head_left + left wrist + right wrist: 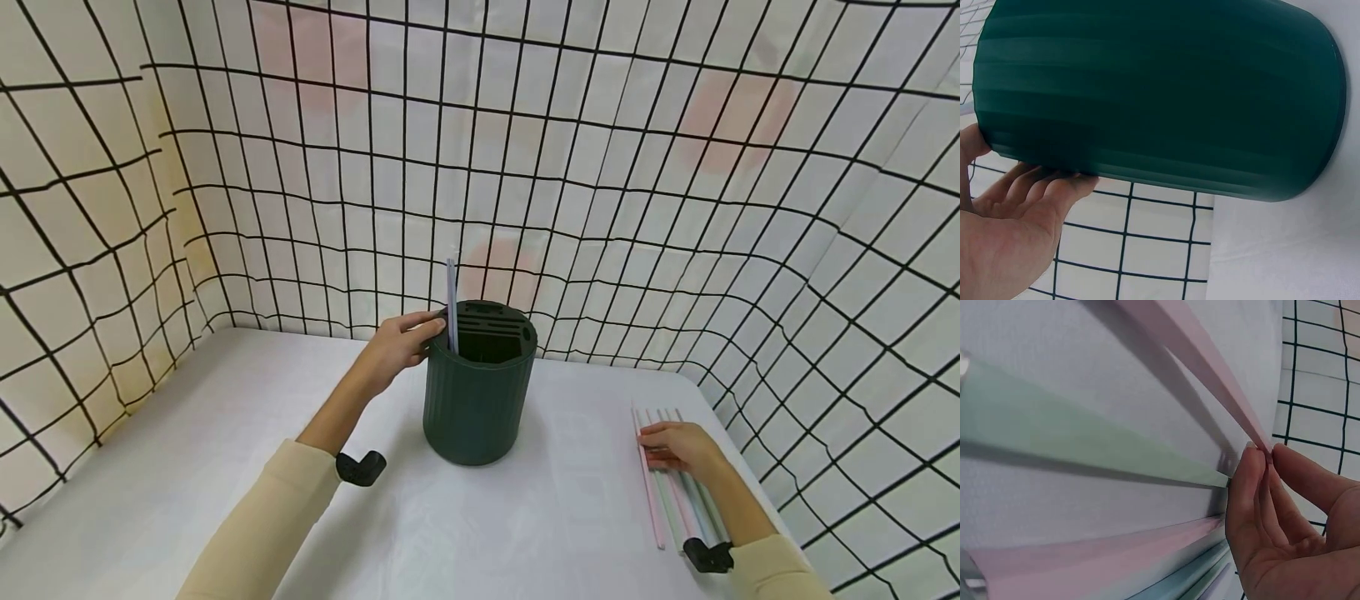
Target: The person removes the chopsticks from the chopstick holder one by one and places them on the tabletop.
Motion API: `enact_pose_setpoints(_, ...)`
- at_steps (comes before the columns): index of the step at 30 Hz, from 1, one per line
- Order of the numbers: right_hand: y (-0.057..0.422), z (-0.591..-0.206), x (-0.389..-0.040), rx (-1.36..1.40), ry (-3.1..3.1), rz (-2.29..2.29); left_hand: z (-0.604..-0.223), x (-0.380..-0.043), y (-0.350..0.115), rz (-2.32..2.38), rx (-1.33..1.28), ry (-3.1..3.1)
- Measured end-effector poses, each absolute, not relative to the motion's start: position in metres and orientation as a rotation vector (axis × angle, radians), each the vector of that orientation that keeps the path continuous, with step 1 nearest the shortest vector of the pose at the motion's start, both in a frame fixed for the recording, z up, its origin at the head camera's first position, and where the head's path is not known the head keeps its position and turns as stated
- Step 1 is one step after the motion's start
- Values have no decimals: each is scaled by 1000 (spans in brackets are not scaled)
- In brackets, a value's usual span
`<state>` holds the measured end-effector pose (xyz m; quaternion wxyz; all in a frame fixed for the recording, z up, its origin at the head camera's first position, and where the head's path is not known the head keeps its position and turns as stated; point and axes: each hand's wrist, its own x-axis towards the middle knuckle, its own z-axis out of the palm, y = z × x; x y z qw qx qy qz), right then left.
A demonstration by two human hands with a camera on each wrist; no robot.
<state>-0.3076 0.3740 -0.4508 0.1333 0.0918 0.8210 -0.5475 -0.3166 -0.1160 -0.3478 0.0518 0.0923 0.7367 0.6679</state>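
A dark green ribbed utensil holder (477, 408) stands upright on the table, with slots and a wide opening in its top. Lilac chopsticks (452, 308) poke up from its left side. My left hand (401, 346) grips the holder's rim from the left, thumb at the top edge and fingers along the outer wall (1147, 94). Over at the right, my right hand (678, 450) pinches a pink chopstick (1216, 378) between thumb and fingertips. Beside it lie several pastel chopsticks, among them a light green one (1085, 431) and another pink one (1085, 565), partly covered by the hand.
A white-covered table (570, 500) carries everything. Black wire mesh (600, 208) rises behind the table and along both sides, with pale sheeting behind it. Each wrist wears a small black camera mount (362, 468).
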Motion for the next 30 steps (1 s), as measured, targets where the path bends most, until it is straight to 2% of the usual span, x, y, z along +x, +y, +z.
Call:
enact_pose_setpoints(19, 372, -448, -307, 255, 2443, -1615, -347, -315, -116, 2024, 288, 2240)
enact_pose_setpoints(24, 355, -420, -312, 217, 2554, -1597, -346, -315, -116, 2030, 299, 2241)
enact_pose_setpoints(30, 309, -358, -316, 19, 2670, -1578, -348, -316, -117, 2038, 301, 2229)
